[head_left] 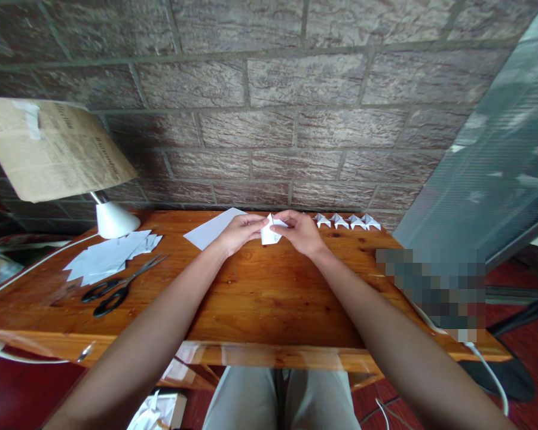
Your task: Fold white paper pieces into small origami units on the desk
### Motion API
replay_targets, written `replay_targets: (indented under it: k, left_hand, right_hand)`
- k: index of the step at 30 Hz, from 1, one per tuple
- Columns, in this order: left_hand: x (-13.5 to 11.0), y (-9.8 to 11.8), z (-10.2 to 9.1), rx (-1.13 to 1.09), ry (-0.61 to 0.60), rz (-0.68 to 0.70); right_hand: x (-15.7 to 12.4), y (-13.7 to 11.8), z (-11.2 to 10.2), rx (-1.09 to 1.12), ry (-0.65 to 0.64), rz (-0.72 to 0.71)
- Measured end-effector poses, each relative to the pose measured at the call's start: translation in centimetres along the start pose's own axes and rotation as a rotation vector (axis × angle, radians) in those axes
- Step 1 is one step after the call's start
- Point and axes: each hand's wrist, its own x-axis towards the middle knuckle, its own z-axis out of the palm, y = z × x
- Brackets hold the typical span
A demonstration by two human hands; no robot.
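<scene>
Both my hands meet at the far side of a wooden table (269, 298). My left hand (240, 232) and my right hand (301, 232) pinch a small folded piece of white paper (269, 234) between their fingertips, just above the tabletop. A flat white sheet (208, 230) lies right behind my left hand. Several small folded white paper shapes (347, 221) stand in a row to the right of my right hand, along the table's back edge.
Black-handled scissors (116, 289) lie at the left, next to a pile of cut white paper pieces (110, 257). A white lamp base (115, 220) with a paper shade (49, 149) stands at the back left. A brick wall (269, 107) backs the table. A white cable (484, 364) hangs at the right.
</scene>
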Motion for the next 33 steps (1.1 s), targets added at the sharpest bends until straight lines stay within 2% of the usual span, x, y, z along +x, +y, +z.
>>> replay_targets:
  k: [4,12,15,33]
  left_hand:
    - [0.1,-0.1,-0.4,0.085,-0.011,0.021]
    - [0.3,-0.6,0.6,0.248,0.099,0.205]
    - [0.2,-0.5,0.9,0.246,0.141,0.245]
    - [0.0,-0.4,1.4,0.265,0.189,0.255]
  right_hand:
    - [-0.1,-0.4,0.2,0.031,-0.029,-0.01]
    - [-0.1,-0.5,-0.2,0.063,-0.05,0.017]
    - [-0.1,-0.6,-0.2,0.097,-0.036,0.05]
    - [-0.2,-0.5,-0.2,0.131,-0.026,0.092]
